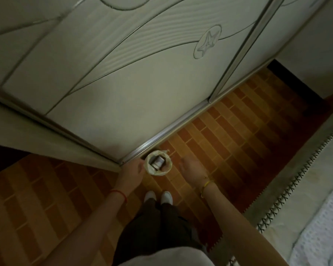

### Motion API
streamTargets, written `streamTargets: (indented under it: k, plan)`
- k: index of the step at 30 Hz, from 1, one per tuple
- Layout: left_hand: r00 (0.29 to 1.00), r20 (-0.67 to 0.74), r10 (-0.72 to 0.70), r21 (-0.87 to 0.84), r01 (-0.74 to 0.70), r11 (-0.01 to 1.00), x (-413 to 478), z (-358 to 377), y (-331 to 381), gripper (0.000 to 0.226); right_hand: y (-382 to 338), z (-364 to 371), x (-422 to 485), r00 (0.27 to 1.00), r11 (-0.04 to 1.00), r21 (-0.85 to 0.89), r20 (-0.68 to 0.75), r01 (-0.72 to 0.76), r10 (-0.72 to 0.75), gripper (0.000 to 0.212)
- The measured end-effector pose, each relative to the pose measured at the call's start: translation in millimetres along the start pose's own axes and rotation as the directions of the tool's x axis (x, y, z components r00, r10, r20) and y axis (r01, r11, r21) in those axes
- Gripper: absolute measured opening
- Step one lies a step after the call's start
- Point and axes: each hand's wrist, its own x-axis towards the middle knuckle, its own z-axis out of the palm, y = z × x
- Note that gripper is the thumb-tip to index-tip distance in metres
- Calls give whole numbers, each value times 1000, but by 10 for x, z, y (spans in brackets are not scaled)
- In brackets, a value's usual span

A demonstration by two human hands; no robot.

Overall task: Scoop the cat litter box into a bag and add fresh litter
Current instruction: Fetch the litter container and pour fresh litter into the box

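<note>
Both hands hang open and empty, left hand [136,167] beside the lined bin [158,164], right hand [190,166] apart.

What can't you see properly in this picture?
Head view, the only one:
- What lies inside the small lined bin: too small and dim to name.
- Whether the left hand touches the bin: its fingers are blurred at the rim.
- Litter box, scoop, fresh litter: none in view.
- The dark gap past the wardrobe doors: shadow hides it.
</note>
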Motion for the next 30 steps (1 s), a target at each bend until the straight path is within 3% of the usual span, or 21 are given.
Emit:
streamTargets:
  k: [5,13,18,24,27,30]
  plan:
    - [973,173,-152,86,139,987,708,651,-622,19,356,522,950,996,999,-49,86,-18,22,34]
    - [914,179,-363,16,366,930,1653,1577,-1620,11,1029,1557,2335,995,996,-83,92,-20,27,37]
    - [880,218,-422,69,417,906,2191,2205,-2329,27,1590,2346,3052,989,996,-76,139,-35,45,36]
    - [847,294,-442,75,440,895,2661,2899,-2823,22,1938,3009,3714,975,988,-136,204,-66,93,43]
    - [841,320,-436,71,438,896,2893,3132,-2904,34,2067,3286,3975,967,982,-82,177,-173,185,62]
    - [845,298,-444,75,443,893,3059,3278,-2971,43,2153,3379,4141,973,973,-126,100,-193,206,58]
